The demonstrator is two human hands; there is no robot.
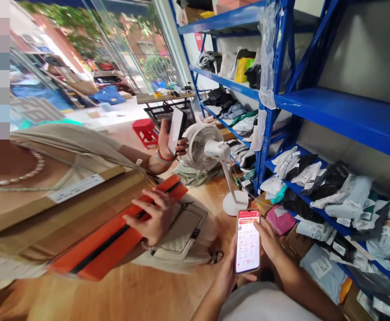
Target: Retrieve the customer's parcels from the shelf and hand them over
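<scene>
A smartphone with a lit screen of red and white app content is upright in front of me. My left hand is closed around its left side and lower back, fingertips showing below it. At the right edge, my right hand is closed against the phone, a digit touching the upper right of the screen; its other fingers are mostly hidden. Facing me on the left, another person holds a phone in one hand. That person's other hand rests on an orange box beside a brown cardboard parcel.
Blue metal shelves run along the right, with several bagged parcels on the lower levels. A white standing fan is ahead on the wooden floor. Farther back are a red stool and a table near the glass front.
</scene>
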